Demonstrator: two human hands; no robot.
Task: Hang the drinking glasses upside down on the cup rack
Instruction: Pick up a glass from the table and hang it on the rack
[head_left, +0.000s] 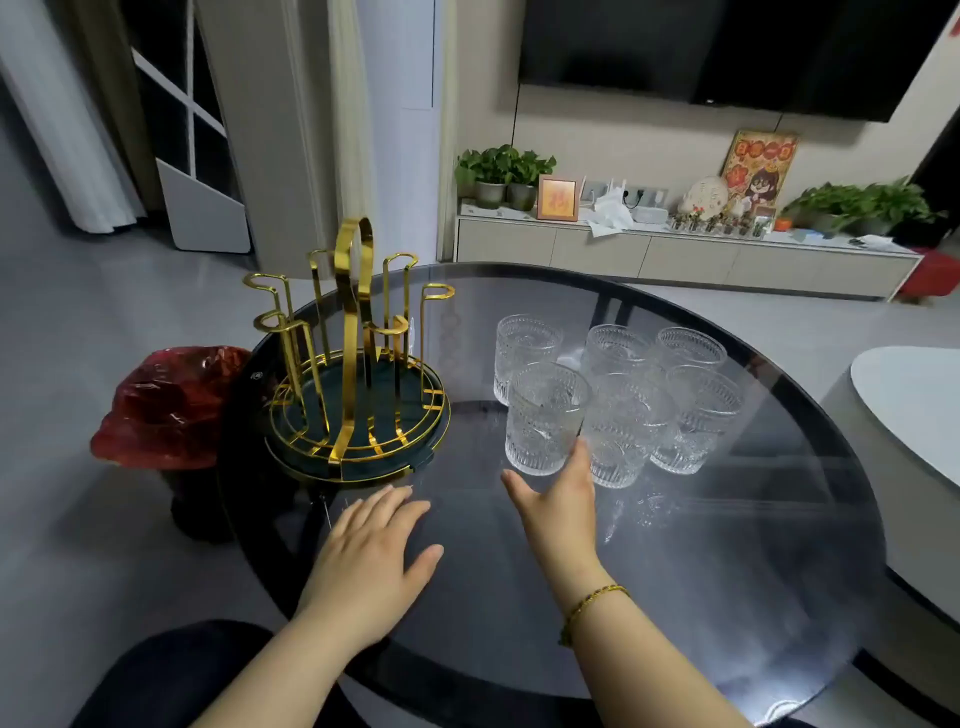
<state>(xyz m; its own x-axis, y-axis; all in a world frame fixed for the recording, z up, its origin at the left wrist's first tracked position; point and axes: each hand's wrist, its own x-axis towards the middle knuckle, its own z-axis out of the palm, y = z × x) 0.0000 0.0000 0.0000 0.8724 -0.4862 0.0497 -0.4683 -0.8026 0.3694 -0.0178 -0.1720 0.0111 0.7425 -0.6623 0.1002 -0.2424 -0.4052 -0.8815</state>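
Note:
A gold wire cup rack (358, 364) with a tall handle and several looped pegs stands on a dark round tray at the left of the round glass table (727, 597). No glass hangs on it. Several clear embossed drinking glasses stand upright in a cluster to its right. My right hand (561, 504) reaches around the base of the nearest glass (543, 418), fingers spread, thumb out to the left. Whether it grips the glass is unclear. My left hand (371, 561) lies flat, palm down, on the table just in front of the rack.
A red-lined bin (171, 405) stands on the floor left of the table. A white table edge (914, 400) shows at the right. Behind are a low cabinet (675, 254) with potted plants and a wall-mounted screen (727, 47).

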